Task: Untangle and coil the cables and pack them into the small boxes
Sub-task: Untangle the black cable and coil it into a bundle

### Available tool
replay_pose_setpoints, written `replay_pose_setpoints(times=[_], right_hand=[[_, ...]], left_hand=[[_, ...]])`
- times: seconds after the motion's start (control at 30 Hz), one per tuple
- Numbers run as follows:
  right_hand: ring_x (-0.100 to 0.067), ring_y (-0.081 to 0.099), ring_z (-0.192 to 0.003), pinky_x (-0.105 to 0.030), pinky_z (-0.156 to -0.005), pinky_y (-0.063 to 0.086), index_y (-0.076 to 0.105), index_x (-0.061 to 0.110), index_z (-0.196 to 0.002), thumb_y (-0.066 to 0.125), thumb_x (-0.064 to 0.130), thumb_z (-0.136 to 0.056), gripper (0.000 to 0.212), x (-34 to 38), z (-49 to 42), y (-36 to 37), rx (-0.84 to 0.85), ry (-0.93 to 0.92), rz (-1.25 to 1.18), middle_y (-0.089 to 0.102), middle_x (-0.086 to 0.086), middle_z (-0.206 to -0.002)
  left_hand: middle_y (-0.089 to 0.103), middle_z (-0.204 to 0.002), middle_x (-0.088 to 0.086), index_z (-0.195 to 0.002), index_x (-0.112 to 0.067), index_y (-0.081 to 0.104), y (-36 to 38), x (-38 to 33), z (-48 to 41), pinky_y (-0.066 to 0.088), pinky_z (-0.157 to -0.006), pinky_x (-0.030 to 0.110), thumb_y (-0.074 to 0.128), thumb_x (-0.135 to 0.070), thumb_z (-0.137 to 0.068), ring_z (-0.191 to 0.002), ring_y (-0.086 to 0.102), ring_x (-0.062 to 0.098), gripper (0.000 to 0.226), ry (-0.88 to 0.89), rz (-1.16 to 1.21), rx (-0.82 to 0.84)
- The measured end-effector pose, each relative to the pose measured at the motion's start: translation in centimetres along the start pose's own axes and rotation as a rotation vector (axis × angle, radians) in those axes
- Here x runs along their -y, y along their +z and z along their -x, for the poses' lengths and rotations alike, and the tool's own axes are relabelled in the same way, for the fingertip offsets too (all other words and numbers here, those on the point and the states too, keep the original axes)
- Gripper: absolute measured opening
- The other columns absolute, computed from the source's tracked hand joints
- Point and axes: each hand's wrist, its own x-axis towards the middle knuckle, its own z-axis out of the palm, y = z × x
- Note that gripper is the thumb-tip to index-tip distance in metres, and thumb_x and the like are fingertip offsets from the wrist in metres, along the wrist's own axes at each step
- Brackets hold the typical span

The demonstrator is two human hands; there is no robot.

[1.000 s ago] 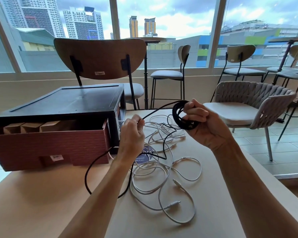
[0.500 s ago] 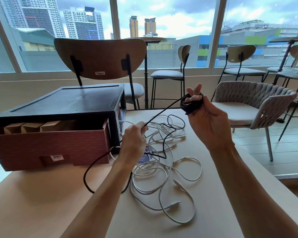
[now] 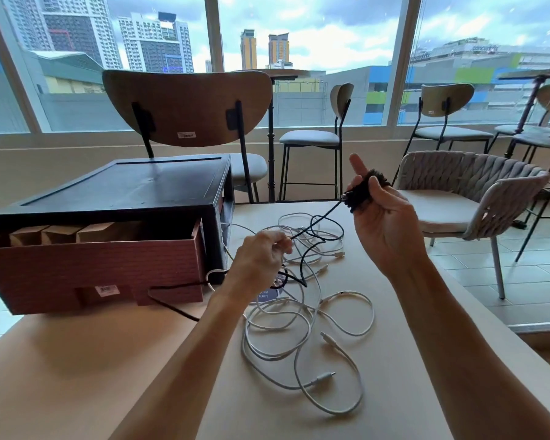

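Cable work is up in the air on my feed: a black cable (image 3: 318,221) runs taut between my two hands above the table (image 3: 77,360). My right hand (image 3: 385,227) is raised with the palm toward me. Its fingers are curled round a small tight coil (image 3: 364,192) of that same cable, the thumb lies across the front of the bundle, and one finger sticks straight up behind it. My left hand (image 3: 261,258) is lower and nearer the cardboard box (image 3: 92,268). It pinches the black strand between thumb and fingertips where the strand comes down from the coil.

Below the pinch the black cable loops over the tabletop, passes behind my left wrist, trails along the foot of the cardboard box and bends back toward my forearm.

White cables (image 3: 299,328) lie in a loose tangle on the table between my forearms, with many loops overlapping and plugs showing at a few ends. Part of the black strand crosses over them. A round blue sticker (image 3: 267,295) shows partly under the tangle, just beside my left wrist.

The cardboard box stands on the left part of the table. Plain brown small boxes (image 3: 61,231) stand in a row inside it, and I can make out three tops. A black stand (image 3: 124,185) sits over the rear of the box. Behind it is a wooden-backed chair (image 3: 188,106), and a woven chair (image 3: 473,192) stands on the floor to the right.
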Motion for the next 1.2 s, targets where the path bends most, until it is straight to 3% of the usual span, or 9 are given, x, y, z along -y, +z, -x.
replay_pose_setpoints(times=[0.13,0.23,0.37,0.47,0.6,0.73,0.87,1.0,1.2], right_hand=[[-0.011,0.062,-0.095,-0.031,-0.107,0.041,0.057,0.009,-0.116,0.039,-0.001,-0.101,0.025,-0.5,0.3,0.7,-0.006,-0.057,0.388,0.065,-0.008,-0.129],[-0.010,0.064,-0.097,-0.030,-0.101,0.042,0.057,0.021,-0.106,0.040,-0.002,-0.101,0.030,-1.2,0.4,1.1,0.043,-0.115,0.796,0.068,0.001,-0.124],[-0.005,0.065,-0.098,-0.028,-0.095,0.043,0.057,0.009,-0.115,0.040,0.003,-0.103,0.022,-2.1,0.2,0.2,0.111,-0.072,1.120,0.067,0.007,-0.119],[-0.006,0.064,-0.100,-0.028,-0.096,0.047,0.059,0.013,-0.113,0.044,0.006,-0.103,0.019,-2.4,0.3,-0.4,0.189,-0.008,1.223,0.067,0.007,-0.114],[-0.010,0.063,-0.096,-0.023,-0.084,0.047,0.059,0.013,-0.108,0.054,0.014,-0.099,0.009,-2.2,0.5,-0.5,0.260,0.040,1.334,0.068,0.003,-0.102],[0.007,0.059,-0.082,-0.006,-0.072,0.041,0.054,0.013,-0.104,0.065,0.019,-0.094,0.016,-1.6,0.9,-0.6,0.342,-0.006,1.509,0.066,0.008,-0.097],[0.008,0.056,-0.078,-0.001,-0.066,0.038,0.054,0.010,-0.104,0.064,0.018,-0.095,0.016,-2.0,0.7,-0.9,0.260,-0.044,1.548,0.061,0.014,-0.091],[0.004,0.058,-0.075,-0.009,-0.059,0.039,0.055,0.008,-0.098,0.062,0.016,-0.096,0.011,-2.0,0.3,-1.5,0.189,-0.110,1.602,0.064,0.009,-0.085],[-0.013,0.056,-0.066,-0.028,-0.060,0.045,0.049,0.009,-0.092,0.065,0.025,-0.094,0.023,-2.0,0.3,-1.8,0.116,-0.162,1.676,0.059,0.002,-0.075]], left_hand=[[0.053,-0.067,-0.014,-0.094,-0.012,0.073,-0.3,-1.2,0.3,0.036,-0.051,0.014,0.054,-0.016,-0.101,-0.058,0.049,0.001,0.021,0.062,0.010,0.097],[0.052,-0.065,-0.011,-0.093,-0.010,0.074,-0.8,-2.1,0.4,0.033,-0.046,0.011,0.054,-0.017,-0.102,-0.046,0.043,-0.002,0.022,0.082,0.071,0.168],[0.052,-0.063,-0.010,-0.089,-0.017,0.073,-1.9,-2.6,0.2,0.034,-0.049,0.017,0.054,-0.024,-0.101,-0.049,0.041,0.001,0.024,0.111,0.111,0.152],[0.048,-0.061,-0.006,-0.084,-0.018,0.069,-2.4,-2.8,0.2,0.038,-0.053,0.027,0.057,-0.024,-0.100,-0.056,0.040,0.015,0.021,0.076,0.230,0.133],[0.051,-0.073,0.005,-0.089,-0.014,0.069,-2.8,-2.8,0.3,0.044,-0.072,0.039,0.058,-0.022,-0.100,-0.072,0.045,0.019,0.017,0.009,0.367,0.123],[0.065,-0.091,0.005,-0.105,-0.013,0.069,-3.4,-2.9,0.3,0.049,-0.075,0.027,0.062,-0.016,-0.097,-0.081,0.058,0.011,0.011,-0.078,0.548,0.081],[0.073,-0.098,0.003,-0.107,-0.016,0.068,-3.7,-2.9,0.2,0.050,-0.074,0.027,0.067,-0.007,-0.092,-0.077,0.060,0.008,0.018,-0.090,0.667,0.098],[0.075,-0.106,0.006,-0.108,-0.014,0.065,-3.9,-2.9,0.3,0.052,-0.080,0.030,0.066,-0.001,-0.090,-0.093,0.065,0.017,0.022,-0.130,0.743,0.151],[0.076,-0.098,0.008,-0.108,-0.014,0.064,-4.7,-3.6,0.4,0.055,-0.073,0.024,0.068,-0.001,-0.088,-0.077,0.061,0.015,0.024,-0.155,0.771,0.175]])
